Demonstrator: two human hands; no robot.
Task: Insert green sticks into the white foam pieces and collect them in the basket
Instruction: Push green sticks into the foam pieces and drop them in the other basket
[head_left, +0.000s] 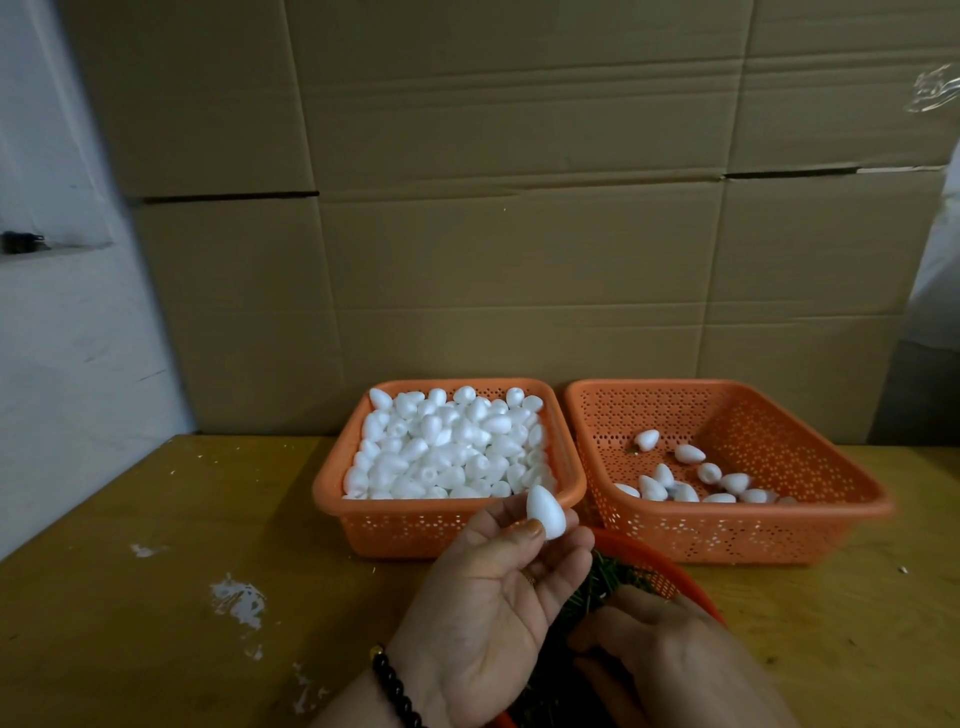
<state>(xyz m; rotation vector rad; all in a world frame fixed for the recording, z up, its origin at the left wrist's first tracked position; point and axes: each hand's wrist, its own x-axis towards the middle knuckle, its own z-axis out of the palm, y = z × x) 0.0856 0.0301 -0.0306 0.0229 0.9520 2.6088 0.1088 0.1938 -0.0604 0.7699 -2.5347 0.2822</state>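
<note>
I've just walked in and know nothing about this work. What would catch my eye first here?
Probably the two orange perforated plastic baskets side by side at the back of the wooden table: the left basket is heaped with white egg-shaped foam pieces, the right basket holds only a few. In front, the left hand pinches one white foam piece, while the right hand reaches into a round orange basket of green sticks.

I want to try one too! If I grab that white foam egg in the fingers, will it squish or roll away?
The foam piece is probably very light: the left hand pinches it with just fingertips. Its rounded, tapered shape would likely roll in a curve if dropped on the table. Foam probably dents if squeezed hard.
</note>
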